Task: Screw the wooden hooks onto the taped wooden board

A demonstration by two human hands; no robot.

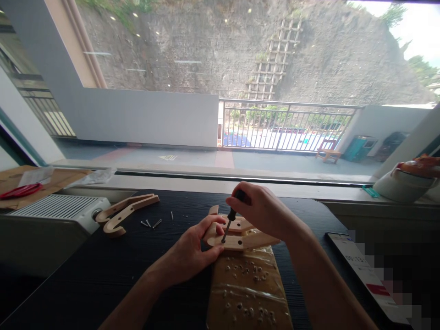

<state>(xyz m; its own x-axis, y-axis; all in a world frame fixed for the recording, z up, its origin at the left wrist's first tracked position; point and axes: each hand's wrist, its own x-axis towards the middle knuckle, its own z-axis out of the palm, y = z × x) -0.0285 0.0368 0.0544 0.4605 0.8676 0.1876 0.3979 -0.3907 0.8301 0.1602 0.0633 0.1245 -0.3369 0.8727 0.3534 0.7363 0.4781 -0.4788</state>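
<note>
My right hand (259,206) is closed around the black handle of a screwdriver (232,214), which points steeply down. Its tip meets a dark hole in a pale wooden hook (256,241). With thumb and fingers, my left hand (192,250) grips the curled end of that hook beside the tip. A second wooden hook (235,225) lies just behind it, partly covered by my hands. Both rest across a brown block (247,289) wrapped in clear tape and dotted with holes. Whether a screw sits under the tip is too small to tell.
On the dark table (165,302), several loose screws (146,223) and two more wooden hooks (118,215) lie at the left. A phone (364,275) lies at the right edge. Red-handled scissors (22,191) are beyond a white radiator (62,211). A window sill (165,183) runs behind.
</note>
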